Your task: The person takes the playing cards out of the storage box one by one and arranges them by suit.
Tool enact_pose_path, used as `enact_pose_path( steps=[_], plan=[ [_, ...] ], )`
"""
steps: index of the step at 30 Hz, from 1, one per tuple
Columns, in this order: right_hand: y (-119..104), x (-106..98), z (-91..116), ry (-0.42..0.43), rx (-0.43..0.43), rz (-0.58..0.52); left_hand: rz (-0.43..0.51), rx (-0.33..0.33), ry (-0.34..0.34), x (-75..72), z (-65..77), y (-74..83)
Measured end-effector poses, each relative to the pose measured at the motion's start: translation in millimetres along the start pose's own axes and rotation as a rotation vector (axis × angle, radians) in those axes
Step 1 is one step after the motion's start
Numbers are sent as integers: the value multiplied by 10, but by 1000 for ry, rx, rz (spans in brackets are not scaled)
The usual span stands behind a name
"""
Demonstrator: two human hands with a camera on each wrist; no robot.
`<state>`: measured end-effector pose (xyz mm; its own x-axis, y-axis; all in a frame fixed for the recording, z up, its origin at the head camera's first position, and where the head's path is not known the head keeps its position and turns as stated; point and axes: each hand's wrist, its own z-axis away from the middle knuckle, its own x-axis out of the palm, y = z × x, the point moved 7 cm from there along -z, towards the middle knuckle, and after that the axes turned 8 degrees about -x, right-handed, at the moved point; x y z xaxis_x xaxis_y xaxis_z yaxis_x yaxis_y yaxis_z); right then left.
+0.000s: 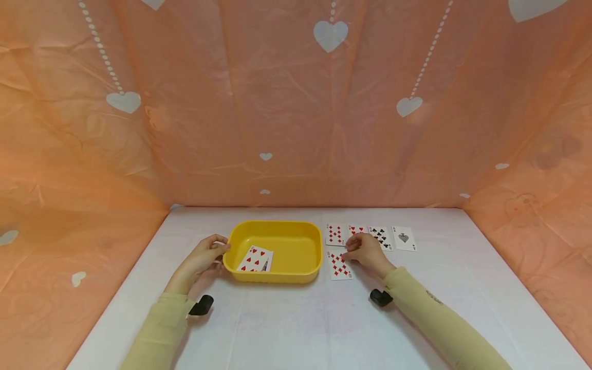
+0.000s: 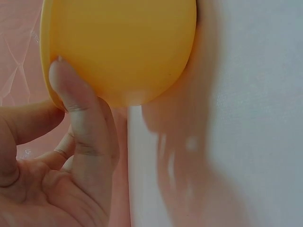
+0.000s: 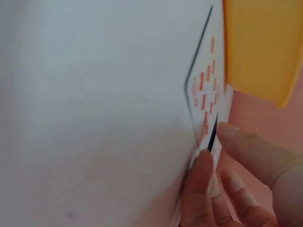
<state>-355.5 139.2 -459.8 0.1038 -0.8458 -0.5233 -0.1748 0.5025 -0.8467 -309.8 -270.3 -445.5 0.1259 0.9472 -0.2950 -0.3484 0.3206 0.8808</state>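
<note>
A yellow plastic tray (image 1: 277, 278) stands on the table, and my left hand (image 1: 203, 258) grips its left end. In the left wrist view, the thumb (image 2: 75, 87) lies against the tray's wall with the other fingers behind the rim. To the right of the tray is a playing card with red diamonds (image 1: 339, 267). My right hand (image 1: 367, 254) pinches its upper right corner between thumb and fingers; in the right wrist view the card (image 3: 203, 94) looks slanted. Inside the tray lies a hearts card (image 1: 256, 258), partly over another card whose edge shows.
Behind the right hand runs a row: another diamonds card (image 1: 335, 234), a hearts card (image 1: 357, 229) partly hidden by the hand, a clubs card (image 1: 381, 238) and an ace of spades (image 1: 404, 238). A white cloth (image 1: 287, 329) covers the table; orange heart-patterned curtains (image 1: 287, 113) enclose it.
</note>
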Motion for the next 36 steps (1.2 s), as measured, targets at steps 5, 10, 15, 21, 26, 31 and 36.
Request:
enact_pose_path(
  steps=[5, 10, 15, 21, 26, 31, 36],
  plan=[
    [-54, -59, 21, -10, 4, -49, 1, -2, -1, 5, 1, 5],
    [-269, -196, 12, -50, -34, -97, 4, -8, 2, 5, -1, -6],
    [-548, -313, -54, -114, -94, -132, 16, -16, 4, -11, -11, -32],
    [-1009, -295, -143, -232, -163, -174, 12, -20, 8, -9, -13, -32],
    [-1334, -78, -314, -337, -177, -198, -9, -21, 17, -2, 4, -5],
    [-1509, 348, -495, -485, -152, -131, 7, -23, 5, -1, 7, -14],
    [-1541, 826, -606, -613, -143, -91, 28, -4, -2, 14, 7, -6]
  ],
)
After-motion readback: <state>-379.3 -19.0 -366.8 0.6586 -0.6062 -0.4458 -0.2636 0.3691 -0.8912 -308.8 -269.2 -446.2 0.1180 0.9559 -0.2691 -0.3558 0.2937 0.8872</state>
